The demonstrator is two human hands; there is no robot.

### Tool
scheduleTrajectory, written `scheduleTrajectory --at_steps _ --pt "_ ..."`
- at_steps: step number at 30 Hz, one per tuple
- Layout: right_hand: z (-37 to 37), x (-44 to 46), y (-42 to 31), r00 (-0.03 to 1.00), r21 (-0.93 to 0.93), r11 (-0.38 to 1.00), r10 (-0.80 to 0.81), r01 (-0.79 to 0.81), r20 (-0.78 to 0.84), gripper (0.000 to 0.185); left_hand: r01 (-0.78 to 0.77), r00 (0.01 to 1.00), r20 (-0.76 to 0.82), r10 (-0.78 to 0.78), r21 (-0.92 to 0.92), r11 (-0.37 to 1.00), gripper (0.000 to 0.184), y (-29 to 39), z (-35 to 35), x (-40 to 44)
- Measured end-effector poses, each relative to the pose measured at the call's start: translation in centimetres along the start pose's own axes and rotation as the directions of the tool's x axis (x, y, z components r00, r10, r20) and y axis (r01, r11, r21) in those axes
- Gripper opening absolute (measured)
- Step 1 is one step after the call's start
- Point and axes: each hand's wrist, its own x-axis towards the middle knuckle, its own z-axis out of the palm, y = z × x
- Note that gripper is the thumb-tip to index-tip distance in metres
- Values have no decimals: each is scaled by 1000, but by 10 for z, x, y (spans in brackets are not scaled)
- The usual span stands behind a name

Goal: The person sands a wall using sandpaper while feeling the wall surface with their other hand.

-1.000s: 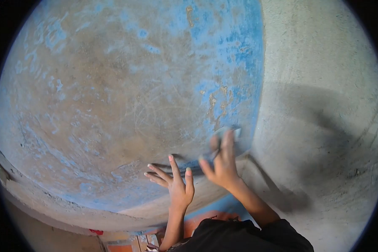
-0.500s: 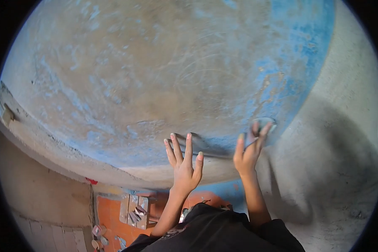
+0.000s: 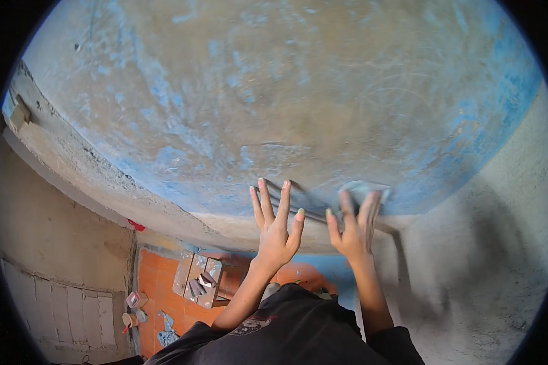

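My right hand [image 3: 354, 230] presses a grey sheet of sandpaper [image 3: 380, 190] against the worn wall [image 3: 274, 115], near its lower edge. The sheet and fingers are partly blurred by motion; the sheet's edges stick out around the fingertips. To the left, my left hand [image 3: 276, 228] is spread with its fingertips at the wall, holding nothing. Blue paint shows in patches on the wall, thicker along the bottom and right side, with grey-brown surface between them.
Below left, a wooden stool [image 3: 196, 278] carries several folded grey pieces [image 3: 202, 285] on the orange tiled floor [image 3: 155, 267]. Small containers [image 3: 134, 307] and a rag [image 3: 167, 331] lie by it. A bare grey side wall [image 3: 469, 267] meets the painted one at right.
My view has swung right, so the wall appears shifted left to right in the frame. My right hand has slid the sandpaper left along the wall, closer to my spread left hand.
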Motion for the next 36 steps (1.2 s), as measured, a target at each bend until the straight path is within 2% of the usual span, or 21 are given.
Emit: scheduleTrajectory --at_steps 3,4,7,8,10,11,12,14,15,16,19,21,22,24,26,27,28,30,32,35,36 --pt "11 -5 12 985 -39 986 161 -164 -60 63 -5 999 -33 4 -6 1000 62 -21 -17 2" --pt "13 6 7 920 164 933 348 -321 -180 62 -1 999 -45 1 -3 1000 62 -31 -26 1" --pt "22 31 -25 747 417 787 592 -455 -303 61 -5 998 -69 7 31 1000 62 -63 -54 0" --pt "37 26 -43 784 350 810 566 -471 -255 61 -5 997 -75 8 45 999 62 -74 -64 -1" --pt "61 16 -94 968 38 973 228 -226 -100 62 -3 994 -107 3 2 1000 61 -97 -79 -2" --pt "71 13 -113 998 -102 993 63 -61 19 62 -6 993 -120 4 -22 1000 60 -109 -87 -3" --pt "79 13 -127 997 -110 993 46 -40 55 63 -17 993 -120 15 -13 1000 60 -121 -97 -3" --pt "83 32 -132 956 51 965 260 -255 -136 64 -37 992 -121 37 1 999 60 -144 -118 -4" --pt "82 44 -133 903 146 926 373 -348 -214 65 -46 994 -102 49 34 998 60 -155 -129 -6" --pt "81 56 -135 803 337 828 538 -447 -256 66 -58 995 -80 64 67 996 60 -167 -141 -7" --pt "100 83 -182 712 359 767 634 -531 -301 67 -103 994 -31 108 117 988 59 -200 -160 -11" --pt "153 59 -227 920 107 952 305 -286 -248 66 -126 992 5 127 93 988 57 -217 -168 -15" --pt "171 43 -253 982 -34 990 132 -138 -133 67 -138 990 26 136 58 989 56 -223 -172 -17" --pt "196 14 -295 966 14 992 118 -125 231 67 -160 986 41 162 -46 986 54 -235 -178 -19" --pt "204 -1 -304 951 53 955 283 -291 121 64 -176 983 23 183 -186 967 52 -246 -179 -22" --pt "206 -5 -304 930 79 927 362 -367 65 63 -178 981 46 190 -194 965 52 -248 -181 -22" --pt "205 0 -293 919 125 931 361 -344 -158 62 -180 978 73 198 -201 963 53 -251 -183 -23" --pt "184 10 -265 738 233 751 656 -618 -159 64 -200 967 124 224 -180 963 54 -254 -187 -23" --pt "155 35 -236 541 499 556 819 -665 -191 68 -241 951 169 260 -125 963 56 -254 -188 -23" --pt "172 49 -250 575 515 593 789 -619 -218 71 -251 950 156 271 -140 958 57 -253 -186 -23" --pt "183 49 -274 640 422 652 743 -630 -194 72 -251 951 145 272 -149 956 58 -254 -184 -22"
